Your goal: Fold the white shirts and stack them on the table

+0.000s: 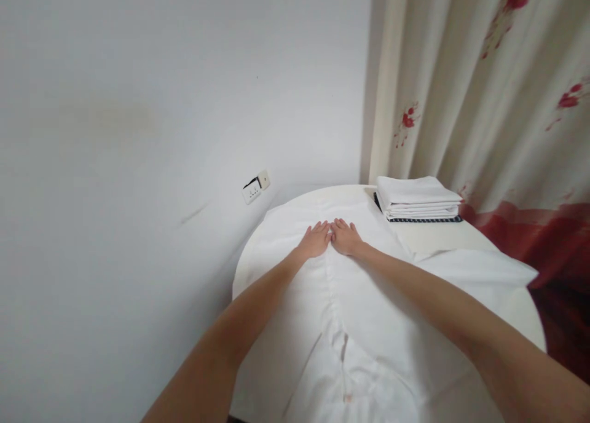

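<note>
A white garment (295,312) with a seam down its middle lies spread over the round table. Its near part is creased and shows dark slit-like openings, and its exact kind is unclear. My left hand (316,240) rests palm down on the cloth at the far part of the seam. Beside it, just right of the seam, my right hand (345,237) is also flat on the fabric, with the two hands close together. Fingers of both hands are stretched out, and neither hand holds anything.
A stack of folded white cloth (417,195) sits on a dark patterned item (424,219) at the table's back right. The white table (530,312) stands against a wall (138,134) with a socket (251,191). A flowered curtain (447,103) hangs behind.
</note>
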Action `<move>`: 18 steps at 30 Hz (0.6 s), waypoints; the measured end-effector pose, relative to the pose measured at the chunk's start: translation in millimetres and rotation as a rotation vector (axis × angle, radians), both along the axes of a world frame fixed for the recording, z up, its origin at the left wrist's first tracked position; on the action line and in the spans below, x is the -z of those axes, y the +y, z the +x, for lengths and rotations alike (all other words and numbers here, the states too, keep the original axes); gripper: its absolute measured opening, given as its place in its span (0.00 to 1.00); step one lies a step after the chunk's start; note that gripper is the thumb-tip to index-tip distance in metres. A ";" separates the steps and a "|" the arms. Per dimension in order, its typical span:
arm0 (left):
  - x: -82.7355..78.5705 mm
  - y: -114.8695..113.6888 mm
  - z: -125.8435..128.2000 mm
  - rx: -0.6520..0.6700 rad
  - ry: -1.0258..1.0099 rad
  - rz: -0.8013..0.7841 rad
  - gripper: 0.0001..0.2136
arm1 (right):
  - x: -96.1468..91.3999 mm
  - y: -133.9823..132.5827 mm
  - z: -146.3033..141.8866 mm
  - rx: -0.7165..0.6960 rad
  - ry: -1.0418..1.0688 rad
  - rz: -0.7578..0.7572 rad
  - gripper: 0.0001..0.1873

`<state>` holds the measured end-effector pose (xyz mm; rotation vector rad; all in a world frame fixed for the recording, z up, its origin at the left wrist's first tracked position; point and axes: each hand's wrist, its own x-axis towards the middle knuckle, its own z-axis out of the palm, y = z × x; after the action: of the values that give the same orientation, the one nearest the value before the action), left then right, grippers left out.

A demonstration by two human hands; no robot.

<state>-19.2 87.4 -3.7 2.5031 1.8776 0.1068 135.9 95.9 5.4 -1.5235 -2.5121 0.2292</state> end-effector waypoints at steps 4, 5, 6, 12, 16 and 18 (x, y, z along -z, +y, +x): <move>-4.2 34.3 -53.9 -0.114 0.028 0.005 0.28 | 6.0 66.7 24.9 0.077 -0.032 0.009 0.31; -6.8 42.0 -74.1 -0.159 0.036 0.006 0.28 | 5.8 81.2 35.2 0.113 -0.037 0.011 0.31; -9.6 49.7 -94.3 -0.214 0.045 0.007 0.28 | 4.9 94.8 45.4 0.151 -0.039 0.015 0.31; -19.0 98.1 -139.5 -0.458 0.067 -0.005 0.29 | -3.7 153.0 46.2 0.343 -0.018 0.074 0.30; -8.2 124.5 -86.0 -0.260 0.045 0.007 0.31 | 2.8 170.9 -4.2 0.242 0.001 0.083 0.31; -1.2 133.0 -68.7 -0.188 0.030 0.005 0.30 | 9.2 177.6 -17.0 0.196 0.007 0.073 0.32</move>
<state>-87.9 220.4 -2.5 2.3385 2.1234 0.0756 119.0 273.6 -3.8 -1.7213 -2.3174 0.1114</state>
